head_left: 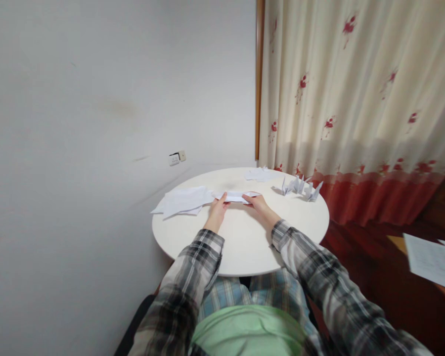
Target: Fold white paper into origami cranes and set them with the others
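Note:
A folded strip of white paper [236, 197] is stretched between my two hands over the middle of the round table. My left hand [218, 207] grips its left end, thumb on top and fingers underneath. At the other end my right hand [257, 201] pinches it the same way. Just left of my left hand lies a pile of loose white sheets [187, 200]. Several folded paper cranes [298, 185] stand to the right, beyond my right hand. The fingers under the strip are mostly hidden.
The round white table [241, 247] reaches close to my lap. More white paper [258, 174] lies at its far edge. A wall with a socket [174, 159] borders the left side, and a floral curtain [341, 99] hangs behind. Written sheets [432, 262] rest on a surface at right.

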Motion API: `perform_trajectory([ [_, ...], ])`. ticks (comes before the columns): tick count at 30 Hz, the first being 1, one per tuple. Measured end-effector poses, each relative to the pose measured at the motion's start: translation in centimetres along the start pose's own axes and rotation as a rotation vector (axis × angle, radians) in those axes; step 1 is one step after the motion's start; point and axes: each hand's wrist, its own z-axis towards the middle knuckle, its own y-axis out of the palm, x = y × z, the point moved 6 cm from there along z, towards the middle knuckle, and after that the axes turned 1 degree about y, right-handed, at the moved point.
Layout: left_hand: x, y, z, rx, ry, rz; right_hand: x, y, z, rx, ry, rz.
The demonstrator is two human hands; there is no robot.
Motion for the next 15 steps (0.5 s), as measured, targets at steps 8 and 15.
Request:
perform_trajectory([
  [8, 0.3, -0.3, -0.8, 0.101, -0.032, 0.033, -0.2, 0.5, -0.4, -0.054, 0.048, 0.004],
  [15, 0.6, -0.9, -0.6, 0.188, 0.010, 0.001, -0.4, 1.1, -0.6, -0.146, -0.025, 0.009],
])
